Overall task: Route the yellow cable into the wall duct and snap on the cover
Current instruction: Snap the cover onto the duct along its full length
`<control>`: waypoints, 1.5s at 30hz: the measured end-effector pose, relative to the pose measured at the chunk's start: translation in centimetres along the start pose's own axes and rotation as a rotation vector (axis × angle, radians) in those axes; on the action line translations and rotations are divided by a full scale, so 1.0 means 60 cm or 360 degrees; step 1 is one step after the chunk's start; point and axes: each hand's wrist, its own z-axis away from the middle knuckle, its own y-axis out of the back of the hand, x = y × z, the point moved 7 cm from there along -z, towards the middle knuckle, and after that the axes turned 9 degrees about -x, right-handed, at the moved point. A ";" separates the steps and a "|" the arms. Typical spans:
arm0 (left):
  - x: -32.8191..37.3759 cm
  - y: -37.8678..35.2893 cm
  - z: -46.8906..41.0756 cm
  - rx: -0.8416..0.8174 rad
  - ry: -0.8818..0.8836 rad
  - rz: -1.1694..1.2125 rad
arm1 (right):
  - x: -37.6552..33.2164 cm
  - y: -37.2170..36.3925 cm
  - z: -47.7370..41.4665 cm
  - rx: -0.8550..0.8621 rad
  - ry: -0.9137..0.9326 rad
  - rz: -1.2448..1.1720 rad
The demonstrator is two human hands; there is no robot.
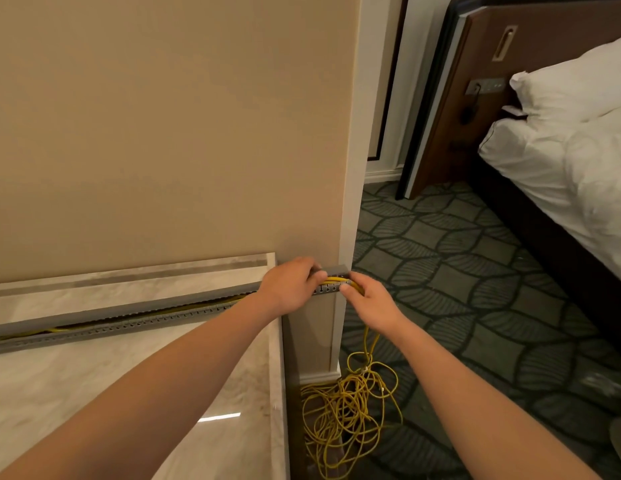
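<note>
Far left: grey slotted wall duct (129, 320) runs along the beige wall (163, 133) just above a marble counter (94, 393), cover off, channel open w/ slot fingers along its lower edge. Yellow cable (337, 280) lies inside the channel — seen as a thin yellow line from the left end up to the hands.

Mid: left hand (290, 284) sits on the duct near its right end, fingers curled over the top edge, fingertips pressing down on the cable strands in the channel. Looks like a closed pressing grip on duct + cable; thumb hidden, so exact pinch can't be told.

Just right of it, at the wall corner: right hand (366, 301) pinches the yellow cable betw. thumb and forefinger right at the duct's open end, touching the duct's lower edge. Hands nearly touching, a short bit of cable showing between them.

Below right hand: cable drops down past the white corner trim (347, 202) to a loose tangled pile on the floor at the base of the wall.

Right: patterned green carpet (475, 271), then a bed (562, 150) w/ white bedding and a dark wood headboard panel (458, 98) — well apart from the work.
</note>
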 end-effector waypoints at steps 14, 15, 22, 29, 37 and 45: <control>0.012 0.010 0.009 0.0020 -0.0116 -0.0126 | -0.001 0.007 -0.005 0.0080 -0.0088 0.0161; 0.012 0.010 0.008 0.0013 -0.0116 -0.0112 | -0.003 0.008 -0.006 0.0086 -0.0095 0.0174; 0.014 0.012 0.013 0.0080 -0.0221 -0.0139 | -0.005 0.011 -0.009 0.0054 -0.0169 0.0166; 0.017 0.004 0.024 0.0212 -0.0265 -0.0147 | -0.006 0.018 -0.013 0.0082 -0.0272 0.0048; 0.026 -0.020 0.043 0.0546 -0.0145 -0.0456 | -0.002 0.012 -0.003 0.0010 -0.0314 -0.0254; 0.022 -0.019 0.037 0.0475 -0.0189 -0.0469 | -0.001 0.014 0.002 -0.0064 -0.0283 -0.0494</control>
